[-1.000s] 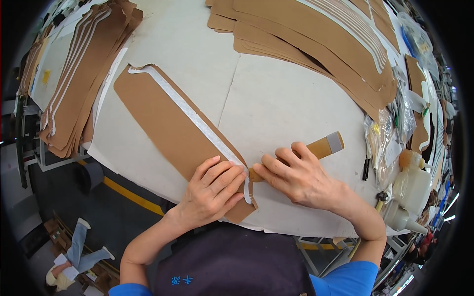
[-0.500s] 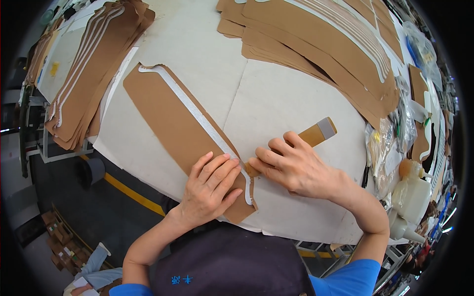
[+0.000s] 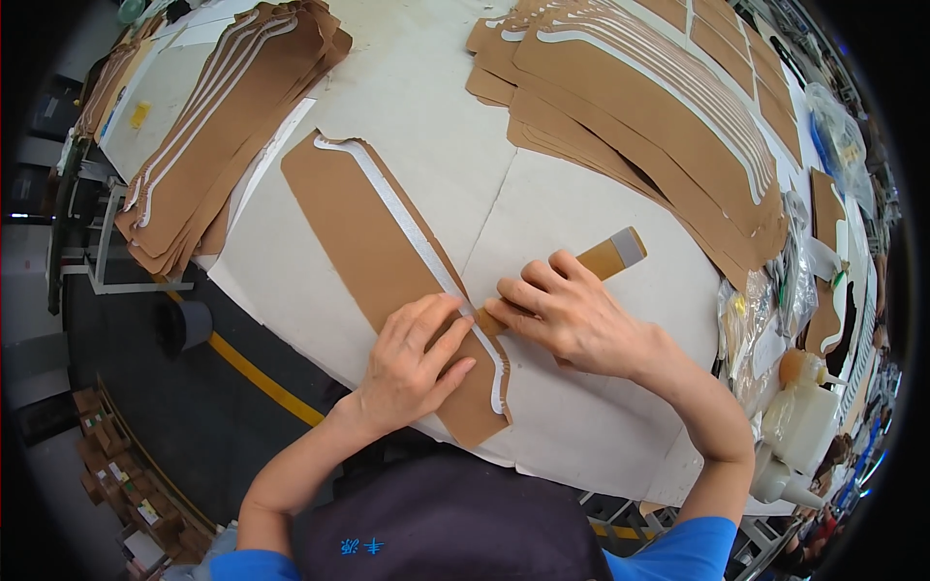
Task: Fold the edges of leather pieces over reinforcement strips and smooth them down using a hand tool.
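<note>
A long brown panel (image 3: 363, 247) lies slantwise on the white-covered table, a white strip (image 3: 399, 215) running along its right-hand side and curving at both ends. On the panel's lower half rests my left hand (image 3: 412, 358), fingers bent and thumb apart, with the fingertips at the strip. My right hand (image 3: 576, 320) is closed round a flat tan bar (image 3: 603, 259) with a grey band near its far end. The bar's near end meets the panel's right edge beside my left fingertips. Part of the bar is hidden under my right fingers.
Stacked brown panels with white strips lie at the far right (image 3: 630, 107) and far left (image 3: 218, 126). Along the right side are clear plastic bags (image 3: 751, 320) and a whitish plastic bottle (image 3: 802, 416). The table's near edge runs just before my body.
The view has shifted, so the table's contents appear a little further right and lower. My left fingers are more bent, and the bar's near end stays at the panel's right edge.
</note>
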`<state>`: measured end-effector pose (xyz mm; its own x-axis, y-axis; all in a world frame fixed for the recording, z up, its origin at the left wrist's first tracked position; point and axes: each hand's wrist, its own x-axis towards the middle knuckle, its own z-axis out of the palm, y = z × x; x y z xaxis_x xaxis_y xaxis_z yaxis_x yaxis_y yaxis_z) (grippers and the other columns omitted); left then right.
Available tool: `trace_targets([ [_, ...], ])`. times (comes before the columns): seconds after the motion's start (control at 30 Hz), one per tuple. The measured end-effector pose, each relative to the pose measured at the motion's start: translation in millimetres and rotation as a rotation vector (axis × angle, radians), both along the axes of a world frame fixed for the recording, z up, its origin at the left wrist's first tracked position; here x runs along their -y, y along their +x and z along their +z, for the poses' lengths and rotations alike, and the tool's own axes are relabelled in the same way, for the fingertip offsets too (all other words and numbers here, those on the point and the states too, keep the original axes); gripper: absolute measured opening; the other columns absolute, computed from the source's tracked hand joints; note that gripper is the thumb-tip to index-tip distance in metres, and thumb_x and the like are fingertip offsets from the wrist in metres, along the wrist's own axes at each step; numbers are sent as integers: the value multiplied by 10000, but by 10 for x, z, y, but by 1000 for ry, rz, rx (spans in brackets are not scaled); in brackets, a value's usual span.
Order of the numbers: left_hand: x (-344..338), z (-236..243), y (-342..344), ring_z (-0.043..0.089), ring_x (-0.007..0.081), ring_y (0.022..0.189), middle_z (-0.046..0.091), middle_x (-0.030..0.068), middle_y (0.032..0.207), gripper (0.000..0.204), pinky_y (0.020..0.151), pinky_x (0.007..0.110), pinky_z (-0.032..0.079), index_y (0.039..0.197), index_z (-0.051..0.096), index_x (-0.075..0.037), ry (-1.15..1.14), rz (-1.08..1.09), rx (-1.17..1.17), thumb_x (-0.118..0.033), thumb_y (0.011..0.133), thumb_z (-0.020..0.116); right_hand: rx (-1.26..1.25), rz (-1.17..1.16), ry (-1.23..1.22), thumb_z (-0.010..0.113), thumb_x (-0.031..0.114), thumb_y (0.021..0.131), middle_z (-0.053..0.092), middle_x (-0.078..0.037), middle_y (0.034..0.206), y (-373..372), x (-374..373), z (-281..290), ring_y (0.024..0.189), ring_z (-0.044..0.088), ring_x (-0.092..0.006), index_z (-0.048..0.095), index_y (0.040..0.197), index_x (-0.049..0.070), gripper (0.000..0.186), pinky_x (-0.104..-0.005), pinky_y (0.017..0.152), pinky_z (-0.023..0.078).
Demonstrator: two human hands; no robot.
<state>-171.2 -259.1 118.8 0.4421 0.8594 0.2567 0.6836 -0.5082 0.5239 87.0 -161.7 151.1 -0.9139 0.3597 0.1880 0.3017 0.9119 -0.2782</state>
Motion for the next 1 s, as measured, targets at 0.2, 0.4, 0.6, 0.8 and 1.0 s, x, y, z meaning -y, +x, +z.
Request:
trace_targets([
  [0.2, -128, 98, -49, 559, 374, 1359, 603, 169, 1432, 484, 1118, 506, 468, 1254, 700, -1, 111, 12, -83, -195, 835, 842, 8, 10, 11, 690, 125, 880, 545, -39, 1056, -87, -167, -28, 971, 519, -208, 701, 1204, 39, 335, -357, 801, 412],
  [0.4, -220, 0, -188, 546, 384, 1372, 586, 181, 1442, 421, 1139, 506, 452, 1206, 729, -46, -33, 34, 35, -193, 829, 844, 4, 30, 23, 708, 114, 864, 536, -37, 1042, -226, -321, -26, 968, 510, -206, 684, 1191, 44, 335, -357, 805, 402],
  [0.6, -367, 95, -259, 572, 372, 1336, 622, 163, 1379, 440, 1103, 476, 496, 1213, 703, 6, 106, 33, -62, -153, 825, 837, 4, 38, 2, 715, 86, 843, 541, -34, 1057, -353, -479, -49, 971, 515, -208, 679, 1176, 56, 337, -358, 804, 400],
  [0.8, -456, -6, -390, 549, 373, 1363, 595, 170, 1409, 409, 1120, 523, 469, 1185, 725, -46, -52, 69, 57, -144, 807, 846, -9, 36, 64, 792, 57, 732, 552, -25, 1069, -534, -703, -94, 983, 527, -212, 678, 1183, 65, 466, -364, 821, 409],
  [1.0, -659, 91, -511, 557, 407, 1336, 582, 198, 1410, 464, 1137, 530, 468, 1246, 696, 2, 94, 55, -76, -201, 850, 827, -26, 43, 71, 845, 54, 646, 564, -22, 1091, -703, -926, -92, 990, 531, -218, 683, 1190, 70, 568, -363, 827, 408],
])
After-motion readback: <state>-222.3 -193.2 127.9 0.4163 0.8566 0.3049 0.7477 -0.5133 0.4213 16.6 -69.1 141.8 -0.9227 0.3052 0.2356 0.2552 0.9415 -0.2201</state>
